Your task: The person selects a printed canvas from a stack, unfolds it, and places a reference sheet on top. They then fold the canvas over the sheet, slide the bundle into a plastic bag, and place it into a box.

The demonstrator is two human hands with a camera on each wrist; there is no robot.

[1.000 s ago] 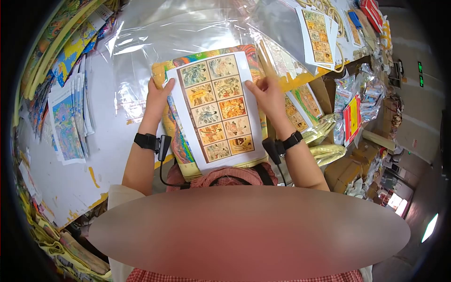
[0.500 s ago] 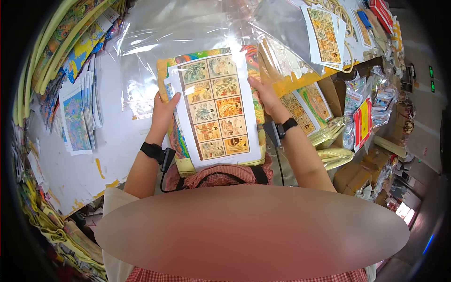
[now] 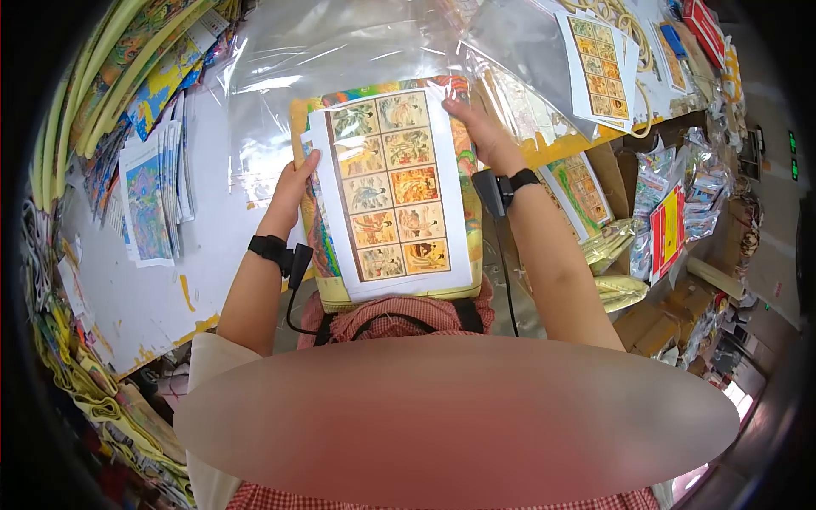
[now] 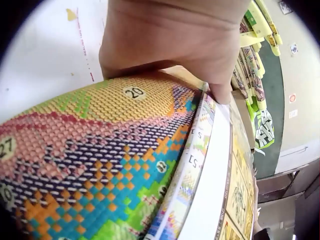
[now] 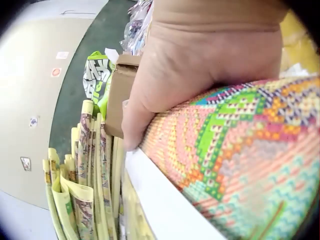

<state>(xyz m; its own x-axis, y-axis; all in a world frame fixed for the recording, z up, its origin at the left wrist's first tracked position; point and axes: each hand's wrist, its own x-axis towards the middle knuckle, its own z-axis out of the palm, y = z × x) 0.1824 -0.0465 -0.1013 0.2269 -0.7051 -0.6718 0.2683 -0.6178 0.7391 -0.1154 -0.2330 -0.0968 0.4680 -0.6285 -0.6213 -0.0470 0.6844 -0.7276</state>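
1. The thing in hand is a colourful gridded canvas (image 3: 316, 242) with a white picture sheet (image 3: 387, 191) lying flat on top. The pair is held up in front of the person's chest, above the near edge of the white table (image 3: 217, 251).
2. Left hand (image 3: 289, 191) grips the left long edge, roughly halfway up. The wrist view shows the thumb on the sheet's margin and the fingers curled under the canvas, so it's pinching both layers.
3. Right hand (image 3: 476, 127) grips the right long edge up near the far corner. Same kind of hold, with the thumb on the white edge and the palm wrapped round the canvas.
4. So the stack sits between the two grips. Its long axis runs straight away from the body, and the short far edge points at the clear plastic bag (image 3: 340, 51) spread on the table beyond.
5. The right hand is the one closer to that far end and the bag, while the left is further back along the edge.
6. The far edge looks right at the plastic, maybe touching it. I honestly can't tell if it's under a layer or just in front of it.
7. The near short edge is just off the person's checked apron (image 3: 399, 319).
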